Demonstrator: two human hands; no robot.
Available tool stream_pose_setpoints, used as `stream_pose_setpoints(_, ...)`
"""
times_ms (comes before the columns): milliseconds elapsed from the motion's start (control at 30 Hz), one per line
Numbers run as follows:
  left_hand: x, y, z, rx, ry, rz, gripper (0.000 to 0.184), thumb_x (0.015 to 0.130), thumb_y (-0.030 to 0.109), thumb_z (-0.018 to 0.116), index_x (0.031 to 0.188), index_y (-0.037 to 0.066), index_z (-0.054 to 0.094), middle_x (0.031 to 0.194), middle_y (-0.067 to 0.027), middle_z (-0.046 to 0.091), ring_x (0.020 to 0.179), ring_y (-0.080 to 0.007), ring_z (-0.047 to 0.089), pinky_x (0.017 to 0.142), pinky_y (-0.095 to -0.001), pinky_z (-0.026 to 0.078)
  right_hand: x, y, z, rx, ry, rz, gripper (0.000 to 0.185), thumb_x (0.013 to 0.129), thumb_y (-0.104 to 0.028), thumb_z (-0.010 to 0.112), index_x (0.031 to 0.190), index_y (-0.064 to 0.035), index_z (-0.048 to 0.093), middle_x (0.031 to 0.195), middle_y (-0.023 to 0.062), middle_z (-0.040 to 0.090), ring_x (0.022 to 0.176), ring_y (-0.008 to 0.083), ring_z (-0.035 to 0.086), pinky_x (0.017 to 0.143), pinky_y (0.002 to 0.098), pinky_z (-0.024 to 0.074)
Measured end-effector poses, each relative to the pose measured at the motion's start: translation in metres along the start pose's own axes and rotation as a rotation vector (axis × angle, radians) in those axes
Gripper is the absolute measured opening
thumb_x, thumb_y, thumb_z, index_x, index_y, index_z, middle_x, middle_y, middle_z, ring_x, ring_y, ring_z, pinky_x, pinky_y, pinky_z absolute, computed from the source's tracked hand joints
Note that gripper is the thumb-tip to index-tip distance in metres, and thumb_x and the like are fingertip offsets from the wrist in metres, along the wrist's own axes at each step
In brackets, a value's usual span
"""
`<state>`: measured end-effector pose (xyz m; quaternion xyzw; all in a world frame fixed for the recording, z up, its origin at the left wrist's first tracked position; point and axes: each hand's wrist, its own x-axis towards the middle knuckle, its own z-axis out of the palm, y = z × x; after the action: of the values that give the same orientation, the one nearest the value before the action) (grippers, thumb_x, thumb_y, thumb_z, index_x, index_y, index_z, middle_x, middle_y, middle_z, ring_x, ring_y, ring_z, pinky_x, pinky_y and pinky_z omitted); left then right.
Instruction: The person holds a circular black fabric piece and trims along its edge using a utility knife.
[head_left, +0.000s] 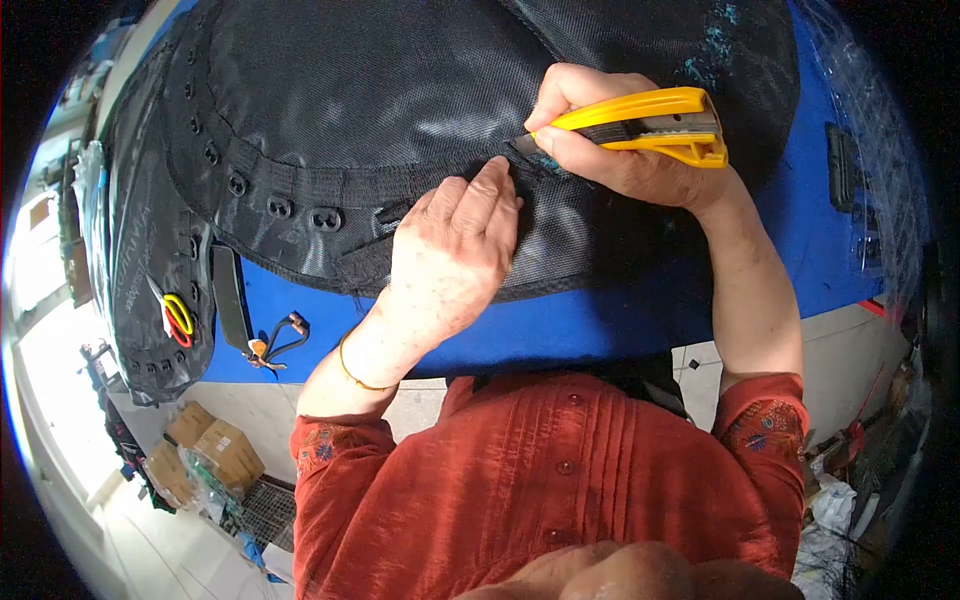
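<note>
My right hand (640, 150) is closed around a yellow utility knife (690, 115). Its blade (522, 145) points left and meets the black mesh fabric (380, 75) at a webbing band sewn along a curve. Just left of the blade, my left hand (455, 235) lies on the fabric, fingers extended and close together; its thumb is hidden. A dark strap end (395, 213) shows beside that hand. Black two-hole fittings (327, 219) line the fabric's edge. Teal thread bits (552, 166) are scattered by the blade and farther up.
The fabric covers much of a blue table (300, 325). Red-and-yellow scissors (178, 320), a black flat bar (231, 295) and a small dark-handled tool (280, 340) lie left. A black strip (840, 168) lies right, beside clear plastic wrap (880, 120). Cardboard boxes (228, 452) stand on the floor.
</note>
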<state>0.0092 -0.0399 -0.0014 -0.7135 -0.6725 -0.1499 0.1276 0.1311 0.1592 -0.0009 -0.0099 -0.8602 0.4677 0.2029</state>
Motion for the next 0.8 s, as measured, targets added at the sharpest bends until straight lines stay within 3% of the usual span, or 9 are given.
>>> stream_pose_setpoints(200,0.0,-0.001,0.0,-0.012,0.004,0.0,0.028,0.08,0.01,0.076,0.106,0.0,0.068,0.113,-0.0088,0.069,0.073,-0.0184,0.062,0.063,-0.0299,0.055,0.0,-0.002,-0.002,-0.036,-0.005,-0.009,0.016,0.09,-0.017,0.065,0.089,-0.0071,0.052,0.079,0.0064,0.06,0.076,0.0213,0.065,0.071,0.0311,0.051)
stream_pose_setpoints(267,0.0,0.0,0.0,-0.018,0.004,-0.001,0.028,0.081,0.01,0.076,0.106,0.0,0.068,0.113,-0.0089,0.069,0.073,-0.0186,0.062,0.063,-0.03,0.055,-0.001,-0.001,-0.004,-0.125,-0.012,-0.042,0.015,0.091,-0.021,0.066,0.092,-0.0073,0.06,0.083,0.005,0.064,0.077,0.0185,0.067,0.071,0.0298,0.0516)
stream_pose_setpoints(400,0.001,0.0,-0.001,-0.025,-0.001,-0.008,0.028,0.081,0.009,0.076,0.105,0.0,0.068,0.113,-0.0091,0.069,0.074,-0.019,0.063,0.063,-0.0305,0.056,-0.002,-0.002,-0.004,-0.045,-0.028,0.012,0.014,0.091,-0.019,0.067,0.09,-0.0077,0.059,0.082,0.0045,0.063,0.076,0.0186,0.067,0.069,0.03,0.0512)
stream_pose_setpoints(467,0.001,0.0,-0.001,-0.027,-0.003,-0.008,0.027,0.081,0.009,0.076,0.105,0.0,0.068,0.113,-0.0092,0.069,0.074,-0.0191,0.063,0.063,-0.0306,0.056,-0.003,0.0,-0.007,-0.258,-0.039,-0.186,0.013,0.09,-0.017,0.067,0.09,-0.0077,0.058,0.081,0.0042,0.061,0.074,0.0199,0.065,0.069,0.0299,0.0508)
stream_pose_setpoints(700,0.001,0.0,-0.001,-0.033,0.009,-0.006,0.027,0.082,0.01,0.076,0.105,0.0,0.068,0.113,-0.0092,0.069,0.074,-0.0191,0.064,0.064,-0.0308,0.056,-0.003,0.003,-0.016,-0.373,-0.087,-0.27,0.012,0.088,-0.015,0.068,0.089,-0.0087,0.057,0.082,0.0043,0.058,0.073,0.0208,0.063,0.069,0.028,0.05)
stream_pose_setpoints(767,0.002,0.0,-0.001,-0.033,0.012,-0.003,0.027,0.081,0.01,0.076,0.105,0.0,0.068,0.113,-0.0092,0.069,0.075,-0.019,0.064,0.064,-0.0307,0.056,-0.007,0.008,-0.017,-0.63,-0.108,-0.466,0.014,0.088,-0.015,0.068,0.089,-0.0093,0.056,0.083,0.0037,0.057,0.072,0.0193,0.061,0.07,0.0266,0.0493)
stream_pose_setpoints(800,0.002,0.0,-0.002,-0.029,-0.002,-0.01,0.027,0.081,0.009,0.076,0.105,0.0,0.068,0.113,-0.0093,0.069,0.075,-0.0191,0.064,0.064,-0.0307,0.057,-0.009,0.008,-0.019,-0.586,-0.116,-0.432,0.014,0.089,-0.016,0.068,0.089,-0.0098,0.055,0.081,0.0033,0.056,0.072,0.0168,0.059,0.07,0.0254,0.0486)
